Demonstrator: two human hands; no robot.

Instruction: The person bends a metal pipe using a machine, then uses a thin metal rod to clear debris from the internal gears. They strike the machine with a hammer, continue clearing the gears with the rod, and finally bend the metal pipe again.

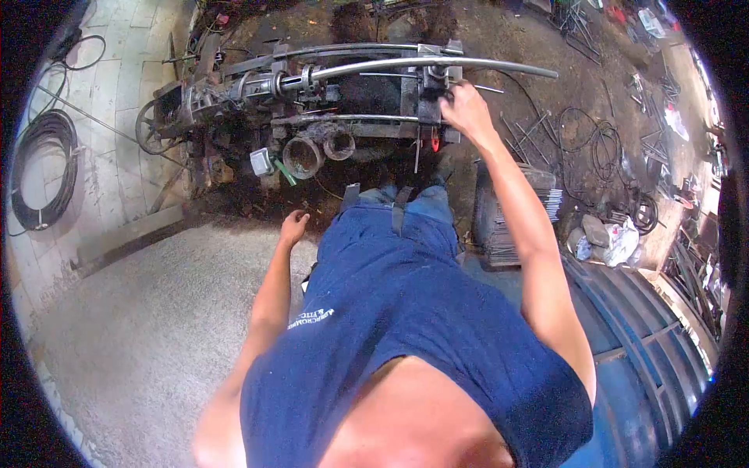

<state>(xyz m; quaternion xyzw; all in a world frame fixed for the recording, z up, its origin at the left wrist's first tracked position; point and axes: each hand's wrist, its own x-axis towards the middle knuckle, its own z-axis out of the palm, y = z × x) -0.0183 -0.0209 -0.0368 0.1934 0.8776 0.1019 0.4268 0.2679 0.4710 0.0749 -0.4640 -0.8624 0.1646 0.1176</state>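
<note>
A long metal machine (343, 121) stands ahead of me, with a pale metal pipe (437, 62) running along its top and sticking out past its right end. My right hand (468, 108) is at the clamp block (431, 86) near that end, fingers curled together; what they grip, if anything, is too small to make out. Below this hand a red piece (435, 144) shows on the machine. My left hand (295, 226) hangs low beside my body, away from the machine, its fingers loosely curled with nothing visible in them.
Round metal containers (302, 157) and a white box (261, 162) sit under the machine. A handwheel (152, 126) is at its left end. Coiled cable (44, 169) lies far left. Stacked metal strips (519, 214), loose cables (597, 148) and a blue metal structure (624, 335) are at the right.
</note>
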